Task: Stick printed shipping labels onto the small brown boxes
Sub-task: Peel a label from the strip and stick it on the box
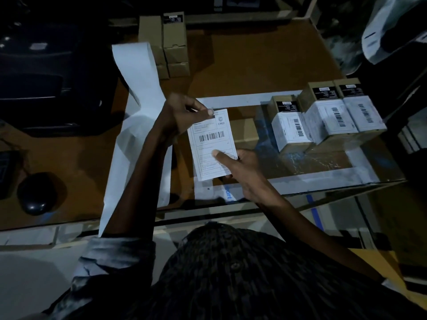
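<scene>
Landmark: the shipping label (212, 144), a white printed sheet held up over the brown table (249, 61), is taken as the reference for every place below.
Left hand (184, 112): the label's top edge is pinched between thumb and fingertips, the other fingers being curled in.
Right hand (240, 169): the label's lower right part is gripped, with the thumb laid flat across the printed face and the fingers tucked behind the sheet.
Writing on the label: "CRED" is read under a small shield mark at the top right corner; a barcode is printed across the middle; the smaller lines of text are too fine to be read.
Unlabelled box (245, 132): a small brown box is seen on the table just right of the label, partly hidden behind it.
Labelled boxes (328, 116): three brown boxes are stood in a row well to the right of the label, each bearing a white barcoded sticker and a black sticker whose print cannot be read.
Plain boxes (168, 45): a cluster of brown boxes is stacked beyond the label, towards the far left of the table.
Backing strip (138, 93): a long white paper strip is trailed to the left of the label, passing behind the left forearm.
Computer mouse (37, 192): a dark mouse is seen far left of the label.
</scene>
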Demonstrator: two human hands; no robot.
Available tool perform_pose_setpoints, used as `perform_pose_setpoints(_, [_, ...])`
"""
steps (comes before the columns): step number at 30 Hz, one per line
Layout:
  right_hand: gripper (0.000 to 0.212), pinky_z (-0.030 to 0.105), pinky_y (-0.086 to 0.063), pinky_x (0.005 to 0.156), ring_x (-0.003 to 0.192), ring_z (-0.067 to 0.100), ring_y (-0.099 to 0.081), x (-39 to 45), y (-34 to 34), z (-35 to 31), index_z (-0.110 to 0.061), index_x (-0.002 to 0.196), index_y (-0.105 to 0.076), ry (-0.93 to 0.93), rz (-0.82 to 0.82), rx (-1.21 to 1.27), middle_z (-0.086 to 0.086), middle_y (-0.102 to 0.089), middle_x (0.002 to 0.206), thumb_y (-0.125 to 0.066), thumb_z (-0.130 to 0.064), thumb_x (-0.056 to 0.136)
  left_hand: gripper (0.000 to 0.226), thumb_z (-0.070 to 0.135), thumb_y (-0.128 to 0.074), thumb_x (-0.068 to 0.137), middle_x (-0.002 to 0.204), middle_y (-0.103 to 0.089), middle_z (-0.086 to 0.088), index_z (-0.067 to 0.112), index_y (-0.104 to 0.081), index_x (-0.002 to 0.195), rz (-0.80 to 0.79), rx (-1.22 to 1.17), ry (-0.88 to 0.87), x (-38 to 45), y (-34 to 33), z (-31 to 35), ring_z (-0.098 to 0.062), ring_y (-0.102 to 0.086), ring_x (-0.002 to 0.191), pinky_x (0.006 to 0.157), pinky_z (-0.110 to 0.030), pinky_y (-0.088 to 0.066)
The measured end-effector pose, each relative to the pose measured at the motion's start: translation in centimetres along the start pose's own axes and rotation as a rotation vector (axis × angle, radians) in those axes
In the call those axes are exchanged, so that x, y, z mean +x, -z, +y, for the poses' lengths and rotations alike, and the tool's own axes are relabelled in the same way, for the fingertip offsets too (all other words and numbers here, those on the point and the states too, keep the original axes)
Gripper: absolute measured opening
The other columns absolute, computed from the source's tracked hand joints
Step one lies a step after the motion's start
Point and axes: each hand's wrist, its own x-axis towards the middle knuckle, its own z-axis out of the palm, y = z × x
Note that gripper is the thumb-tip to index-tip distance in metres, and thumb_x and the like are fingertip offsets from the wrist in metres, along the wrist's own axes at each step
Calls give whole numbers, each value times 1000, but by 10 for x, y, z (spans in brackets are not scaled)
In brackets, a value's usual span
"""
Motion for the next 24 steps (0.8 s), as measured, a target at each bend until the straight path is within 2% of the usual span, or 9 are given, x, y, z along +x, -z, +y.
perform_pose_setpoints(6, [18,36,-61,82,93,14,-75,3,7,5,-12,106,-75,-15,61,27,2,-78,101,-75,-20,90,20,25,-78,85,92,-78,0,6,-78,93,-22,-43,74,14,-10,-1,-10,-74,80,68,-23,-54])
perform_pose_setpoints(8, [14,34,-60,78,90,13,-75,5,12,7,-15,102,-75,-29,87,26,0,-79,98,-75,-23,90,20,23,-78,85,93,-78,-3,4,-78,91,-47,-76,73,18,-14,1,-12,-74,80,66,-20,-54])
perform_pose_setpoints(10, [9,25,-59,68,86,9,-75,7,16,7,-19,97,-74,-49,108,55,-1,-79,96,-75,-25,90,14,21,-78,85,92,-78,-4,7,-78,86,-67,-96,67,24,-18,5,-14,-74,80,64,-20,-53])
perform_pose_setpoints(13, [13,20,-57,63,80,7,-75,11,22,7,-18,95,-73,-67,177,105,-1,-78,92,-77,-27,88,7,18,-81,82,91,-77,-9,12,-78,79,-90,-130,53,34,-26,11,-19,-74,84,72,-29,-58])
perform_pose_setpoints(17, [32,33,-60,74,88,19,-76,17,35,7,-15,91,-74,-79,249,74,1,-79,89,-83,-43,79,15,11,-80,82,91,-75,-20,-3,-75,87,-103,-146,38,50,-35,21,-18,-72,79,71,-25,-56])
perform_pose_setpoints(19, [41,36,-61,77,89,19,-76,18,42,6,-13,93,-75,-85,267,61,0,-79,90,-83,-49,76,21,9,-80,82,94,-74,-23,-9,-75,91,-106,-136,42,57,-39,23,-19,-71,80,72,-27,-55])
perform_pose_setpoints(21, [44,38,-60,74,89,17,-76,19,46,6,-11,95,-74,-91,265,81,1,-79,93,-83,-50,76,23,10,-79,83,93,-75,-21,-10,-74,92,-104,-111,46,60,-43,26,-13,-70,76,69,-23,-54])
perform_pose_setpoints(23, [38,42,-55,66,87,18,-76,21,49,6,-14,88,-74,-117,267,85,-1,-79,91,-83,-49,76,22,9,-79,84,93,-75,-19,-10,-74,93,-100,-105,47,61,-48,27,-8,-70,73,66,-17,-52])
perform_pose_setpoints(24, [38,45,-54,68,86,20,-76,22,50,6,-14,86,-73,-129,269,83,-1,-79,90,-84,-49,75,22,9,-78,84,92,-75,-18,-10,-74,94,-99,-110,57,61,-50,26,-9,-69,74,64,-15,-50])
